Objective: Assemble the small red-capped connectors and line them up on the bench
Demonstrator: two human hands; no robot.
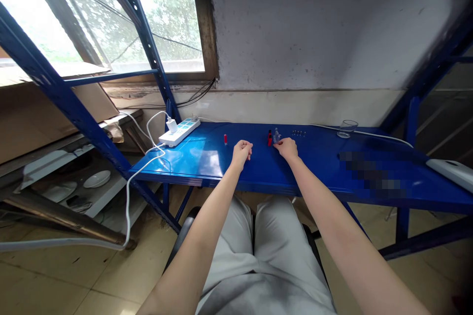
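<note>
My left hand [242, 150] rests on the blue metal table [207, 162] with its fingers curled into a loose fist; nothing shows in it. A small red piece [225, 139] stands just to its left. My right hand [286, 147] lies on the table with fingers curled, its fingertips touching a small clear plastic part [276, 136]. A red and black piece [269, 138] stands right beside that part. A row of several tiny dark bits [298, 133] lies a little to the right of my right hand.
A white power strip [180, 131] with a plugged-in charger and white cable sits at the table's left back. A clear glass cup [347, 128] stands at the back right, a white object [451, 171] at the far right edge. Blue shelf posts flank the table; a wall is behind.
</note>
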